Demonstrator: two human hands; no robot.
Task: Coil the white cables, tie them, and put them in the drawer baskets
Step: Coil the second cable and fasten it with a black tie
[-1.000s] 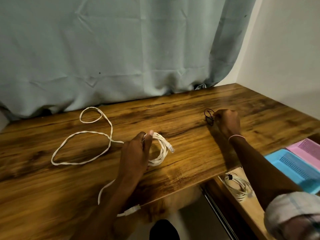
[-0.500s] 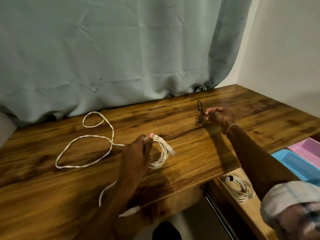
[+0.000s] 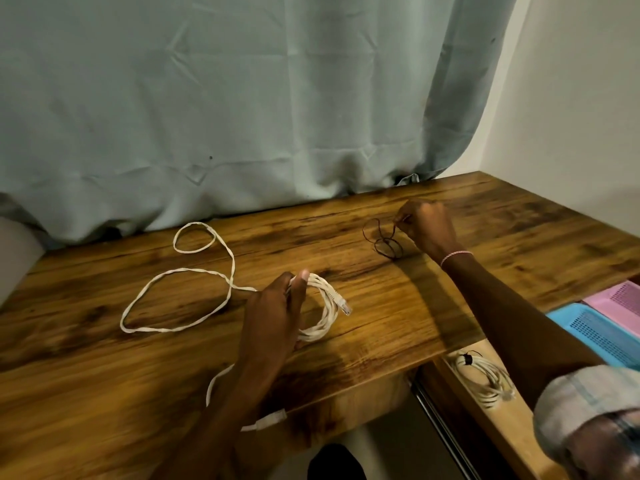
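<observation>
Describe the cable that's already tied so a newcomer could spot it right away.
From the wooden table, look below its front edge to the open drawer at right. A white cable coil lies there, beside the blue basket. Unlike the loose coil in the left hand, it wears a black tie.

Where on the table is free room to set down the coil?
Bare table lies between the coil in the left hand and the dark ties by the right hand, also front left. The loose cable crowds the left middle.

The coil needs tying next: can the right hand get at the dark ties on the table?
Likely yes: the right hand pinches the dark ties at one end; nothing blocks it.
</observation>
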